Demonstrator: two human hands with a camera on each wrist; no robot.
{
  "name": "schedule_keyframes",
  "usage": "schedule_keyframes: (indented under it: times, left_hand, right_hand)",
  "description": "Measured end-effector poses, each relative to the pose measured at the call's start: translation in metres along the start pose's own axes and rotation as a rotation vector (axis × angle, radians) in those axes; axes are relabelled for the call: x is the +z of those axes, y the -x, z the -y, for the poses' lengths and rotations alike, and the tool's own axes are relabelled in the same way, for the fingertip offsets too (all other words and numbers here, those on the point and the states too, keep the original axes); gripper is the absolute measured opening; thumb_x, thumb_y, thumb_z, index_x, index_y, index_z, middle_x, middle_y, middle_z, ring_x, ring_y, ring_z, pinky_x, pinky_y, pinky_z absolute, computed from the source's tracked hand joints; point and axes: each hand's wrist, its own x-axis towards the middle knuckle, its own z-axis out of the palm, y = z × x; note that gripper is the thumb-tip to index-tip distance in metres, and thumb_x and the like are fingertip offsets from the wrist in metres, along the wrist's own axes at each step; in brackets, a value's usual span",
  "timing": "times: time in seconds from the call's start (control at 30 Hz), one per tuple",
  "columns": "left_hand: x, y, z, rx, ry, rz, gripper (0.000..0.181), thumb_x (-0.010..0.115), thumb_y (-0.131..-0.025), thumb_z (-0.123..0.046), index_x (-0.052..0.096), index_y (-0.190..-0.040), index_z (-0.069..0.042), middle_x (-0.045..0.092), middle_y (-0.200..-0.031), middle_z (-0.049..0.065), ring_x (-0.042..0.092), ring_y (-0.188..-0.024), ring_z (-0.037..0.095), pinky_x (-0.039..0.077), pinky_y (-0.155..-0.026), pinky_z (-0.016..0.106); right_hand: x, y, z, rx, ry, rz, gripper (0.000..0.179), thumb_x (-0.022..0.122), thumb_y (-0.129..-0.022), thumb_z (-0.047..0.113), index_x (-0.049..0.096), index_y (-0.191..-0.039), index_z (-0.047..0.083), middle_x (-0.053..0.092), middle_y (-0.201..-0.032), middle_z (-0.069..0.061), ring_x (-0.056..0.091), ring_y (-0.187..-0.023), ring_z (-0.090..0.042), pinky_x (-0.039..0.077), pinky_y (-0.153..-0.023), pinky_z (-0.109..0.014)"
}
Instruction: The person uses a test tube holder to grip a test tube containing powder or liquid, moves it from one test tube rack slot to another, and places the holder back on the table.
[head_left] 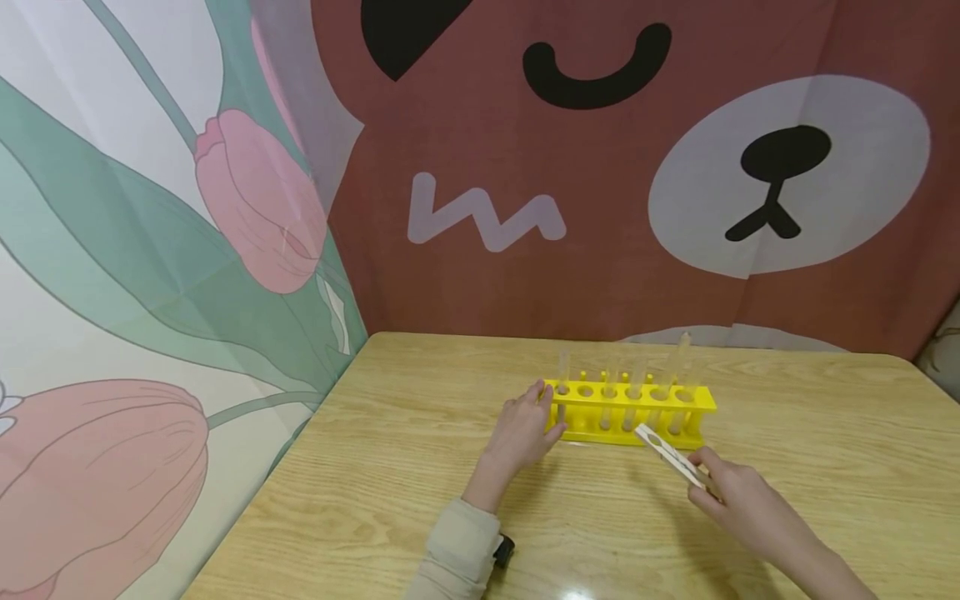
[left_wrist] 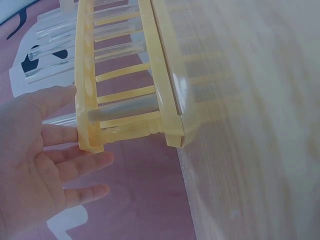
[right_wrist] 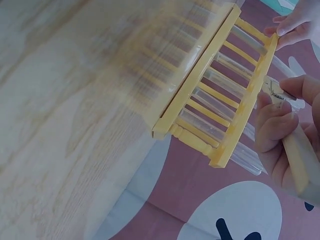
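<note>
A yellow test tube rack [head_left: 703, 403] stands on the table with several clear test tubes [head_left: 682, 357] upright in its holes. One tube [left_wrist: 127, 107] near the left end looks greyer than the others. My left hand [head_left: 519, 429] grips the rack's left end, fingers and thumb about the upper plate. My right hand [head_left: 750, 504] holds a pale wooden test tube clamp [head_left: 671, 457] near its rear end. The clamp's tip points toward the rack's front and appears apart from the tubes. In the right wrist view, fingers curl round the clamp, near its metal spring.
The wood-grain table [head_left: 360, 492] spreads out around the rack. Behind it hangs a brown bear-print cloth [head_left: 480, 283], and a tulip-print cloth [head_left: 172, 275] covers the left side. A black device [head_left: 504, 550] sits at my left sleeve [head_left: 461, 546].
</note>
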Motion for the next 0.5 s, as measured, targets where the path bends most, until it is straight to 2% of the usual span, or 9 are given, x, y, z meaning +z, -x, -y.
schedule_keyframes:
  times: [0.5]
  left_hand:
    - [0.0001,-0.0004,-0.0007,0.000,0.013,-0.002,0.057,0.055,-0.087,-0.039,0.047,-0.128,-0.001,0.045,-0.130,0.014,0.054,-0.105,0.023,0.045,-0.082,0.036]
  right_hand:
    - [0.0006,-0.0009,-0.0005,-0.031,0.017,-0.013,0.021,0.059,-0.083,0.007,0.051,-0.101,-0.001,0.036,-0.053,0.004,0.028,-0.039,-0.005,0.027,-0.035,-0.017]
